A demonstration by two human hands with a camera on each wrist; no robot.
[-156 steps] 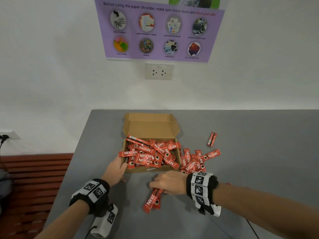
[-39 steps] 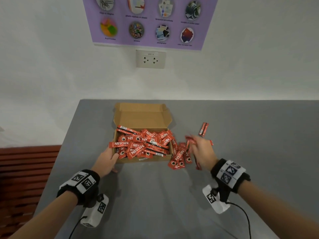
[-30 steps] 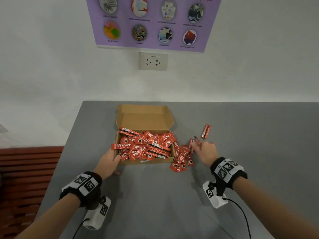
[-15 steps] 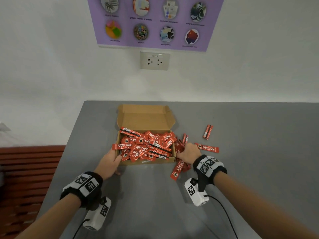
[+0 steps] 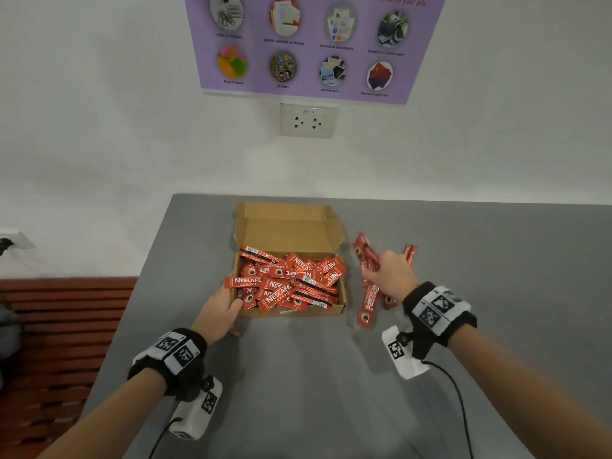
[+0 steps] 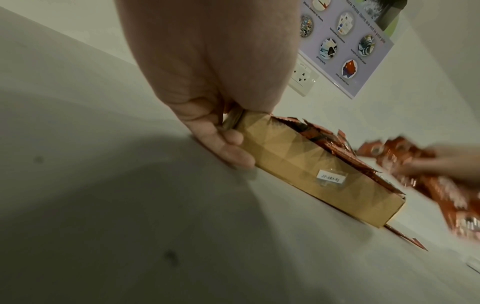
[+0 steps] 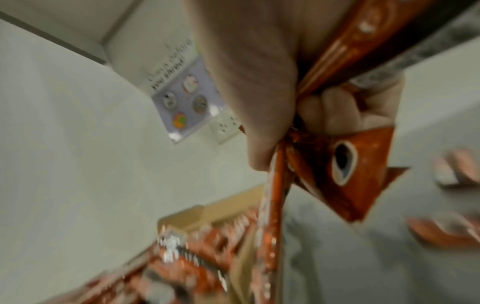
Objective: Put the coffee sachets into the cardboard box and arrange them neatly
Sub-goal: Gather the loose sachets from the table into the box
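The right hand [image 5: 390, 273] is clutching a fistful of red foil coffee sachets [image 5: 366, 260], fingers curled tight round them, just right of the open brown cardboard box [image 5: 288, 226]. The left hand [image 5: 220, 308] is gripping the box's near-left corner, thumb on the front wall, while more sachets are lying heaped inside.

We see a grey counter [image 5: 298, 376] set against a white wall [image 5: 99, 111]. On the wall hangs a purple poster [image 5: 311, 44] of round pictures with captions, and just below it sits a white double socket [image 5: 307, 120]. Left of the counter stands a reddish slatted wooden bench [image 5: 63, 326], with another socket [image 5: 13, 240] above it.
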